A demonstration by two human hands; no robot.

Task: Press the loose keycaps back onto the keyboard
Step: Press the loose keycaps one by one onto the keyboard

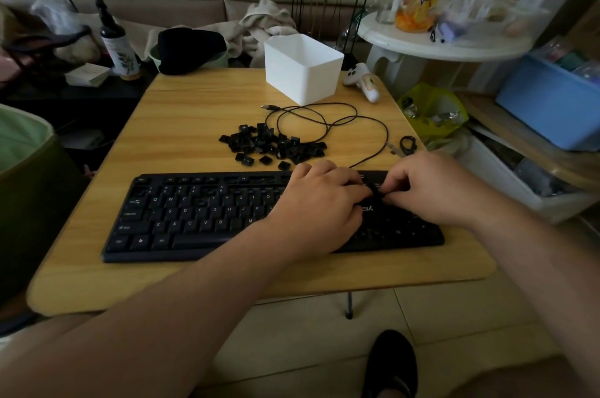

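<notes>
Right of centre: both hands, left hand (319,203) and right hand (431,190), fingers curled, pinching keycap (376,192) over keyboard (194,216); align squarely, then press straight down.

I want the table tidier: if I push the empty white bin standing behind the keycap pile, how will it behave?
The white bin looks thin-walled, open-topped plastic, so probably light and easy to slide on the smooth wooden table. It is tall for its base, so a high push might tip it; push low.

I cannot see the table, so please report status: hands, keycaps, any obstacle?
Left hand and right hand both on keyboard, pinching one keycap between them. Keycap pile waiting behind. Cable beside pile, not blocking.
</notes>
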